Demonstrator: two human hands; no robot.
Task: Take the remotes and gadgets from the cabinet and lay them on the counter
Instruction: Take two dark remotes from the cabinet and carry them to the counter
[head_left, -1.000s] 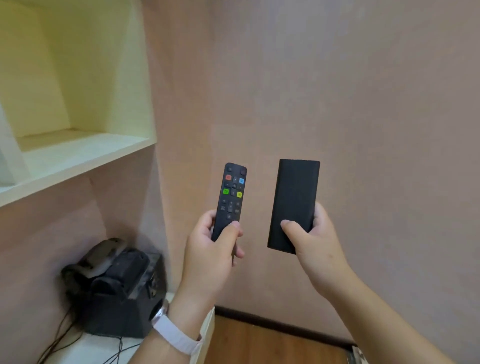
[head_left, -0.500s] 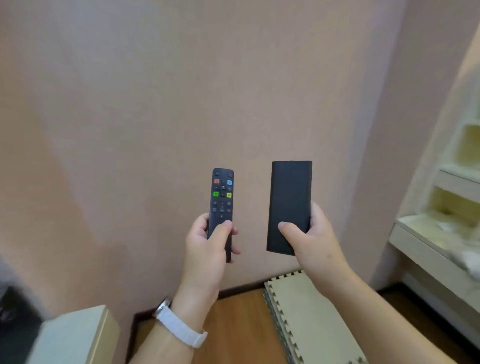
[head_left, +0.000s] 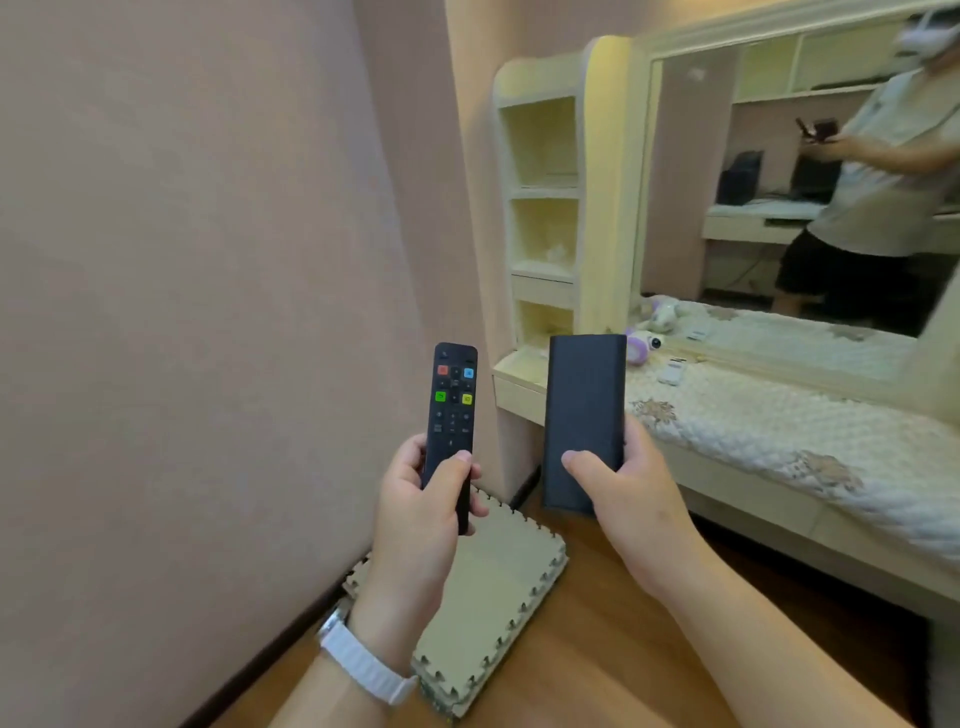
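My left hand (head_left: 415, 514) grips a slim black remote (head_left: 450, 410) with red, blue, green and yellow buttons, held upright at chest height. My right hand (head_left: 631, 493) holds a flat black rectangular gadget (head_left: 582, 415), like a power bank, upright beside the remote. Both are in the air in front of me, apart from each other. The counter (head_left: 779, 431), covered with a quilted cream cloth, runs along the right, behind and to the right of the gadget. The cabinet is out of view.
A small white remote (head_left: 671, 372) and a purple toy (head_left: 641, 347) lie on the cloth below a large mirror (head_left: 779, 171). A cream shelf unit (head_left: 545, 208) stands at the counter's left end. Stacked foam mats (head_left: 493, 603) lie on the wooden floor by the pink wall.
My view has swung to the right: the cabinet shelf and black speaker on the left are gone, and the counter, mirror and shelf unit have come in. Both hands keep their grip.
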